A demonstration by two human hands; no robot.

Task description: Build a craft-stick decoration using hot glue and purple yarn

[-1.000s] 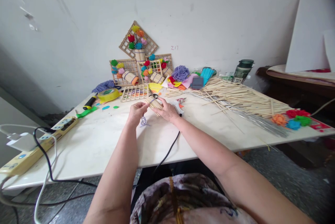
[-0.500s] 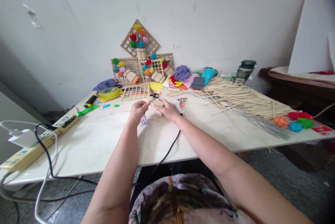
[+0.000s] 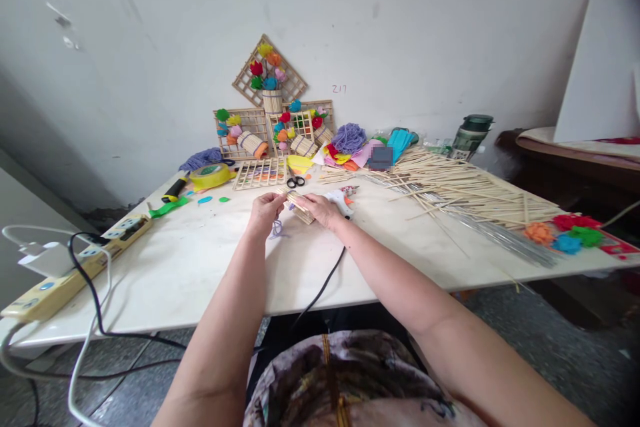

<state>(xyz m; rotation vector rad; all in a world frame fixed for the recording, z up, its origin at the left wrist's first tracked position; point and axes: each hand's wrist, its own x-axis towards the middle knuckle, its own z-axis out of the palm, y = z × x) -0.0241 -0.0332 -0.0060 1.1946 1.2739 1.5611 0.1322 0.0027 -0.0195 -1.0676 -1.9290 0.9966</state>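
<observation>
Left hand (image 3: pixel 266 212): fingertips pinched at the near-left end of the stick bundle.
Right hand (image 3: pixel 321 210): clamped on the bundle's right side, close to the left hand, not touching it.
Stick bundle (image 3: pixel 302 211): between both hands, tilted, over the white table (image 3: pixel 215 260).
Purple yarn (image 3: pixel 277 228): dangling loose below the left fingers.
Scissors (image 3: pixel 295 182): black handles, just beyond the bundle.
Glue gun (image 3: pixel 341 202): white, right of the right hand.
Loose sticks (image 3: pixel 450 180): spread across the table's right side.
Yellow tape (image 3: pixel 209 176): left, beside the stick grid (image 3: pixel 260 173).
</observation>
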